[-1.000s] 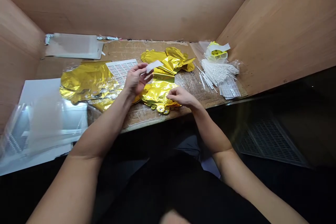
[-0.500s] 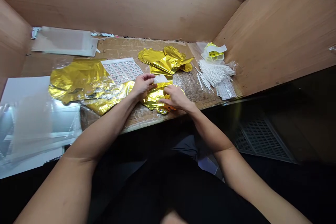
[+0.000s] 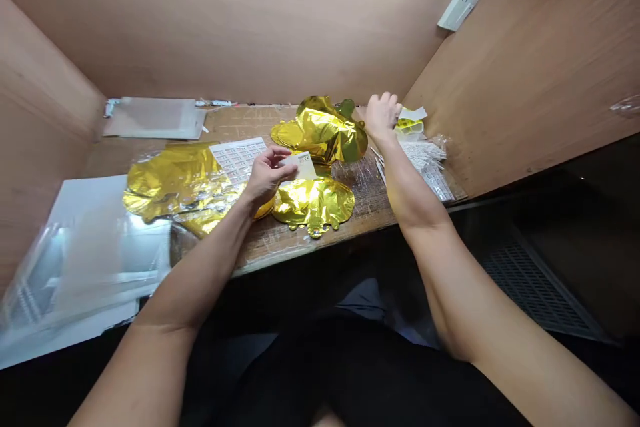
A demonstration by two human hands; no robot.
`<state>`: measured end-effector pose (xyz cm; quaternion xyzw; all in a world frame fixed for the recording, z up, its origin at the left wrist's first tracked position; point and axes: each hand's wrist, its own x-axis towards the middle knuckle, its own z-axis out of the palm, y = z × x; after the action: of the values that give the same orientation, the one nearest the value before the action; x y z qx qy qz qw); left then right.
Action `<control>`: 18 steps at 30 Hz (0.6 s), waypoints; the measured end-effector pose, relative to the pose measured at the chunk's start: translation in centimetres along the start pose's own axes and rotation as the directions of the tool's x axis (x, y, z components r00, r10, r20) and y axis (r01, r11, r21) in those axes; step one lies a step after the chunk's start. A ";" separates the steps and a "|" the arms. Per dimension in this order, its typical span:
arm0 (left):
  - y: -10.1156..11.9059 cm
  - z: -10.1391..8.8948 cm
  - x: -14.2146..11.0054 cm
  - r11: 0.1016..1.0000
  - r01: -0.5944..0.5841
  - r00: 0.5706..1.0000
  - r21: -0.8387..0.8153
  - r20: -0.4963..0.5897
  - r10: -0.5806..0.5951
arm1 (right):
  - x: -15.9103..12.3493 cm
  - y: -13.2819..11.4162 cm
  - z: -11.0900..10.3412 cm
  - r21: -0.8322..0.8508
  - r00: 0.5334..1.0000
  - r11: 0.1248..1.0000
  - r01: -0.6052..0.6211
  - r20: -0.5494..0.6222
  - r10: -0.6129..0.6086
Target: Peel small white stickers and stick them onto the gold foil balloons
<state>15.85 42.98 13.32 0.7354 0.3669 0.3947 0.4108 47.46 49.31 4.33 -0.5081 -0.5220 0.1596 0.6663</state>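
Observation:
My left hand pinches a small white slip of paper just above a flat gold foil balloon that lies near the bench's front edge. My right hand is stretched to the back right, its fingers curled at a yellow and white roll of stickers; whether it grips the roll is hidden. Between the hands sits a heap of folded gold foil balloons. A white label sheet lies left of my left hand.
More crumpled gold foil spreads over the left of the wooden bench. White sticks in plastic lie at the right. Clear bags on white sheets overhang the left. Wooden walls close in three sides; a clear packet lies at the back.
My right hand left the gold balloon at the front and reached back right to the sticker roll. My left hand stayed by the balloon with the white slip, now lifted slightly.

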 end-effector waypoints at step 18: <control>-1.9 2.2 -1.6 1.000 -0.011 1.000 0.011 -0.026 0.011 | -15.6 -6.0 9.6 -0.161 0.911 0.900 0.405 -0.017 -0.413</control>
<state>16.75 41.69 10.40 0.7343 0.3702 0.4046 0.4000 31.06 40.00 0.44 -0.4409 -0.6107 -0.0374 0.6567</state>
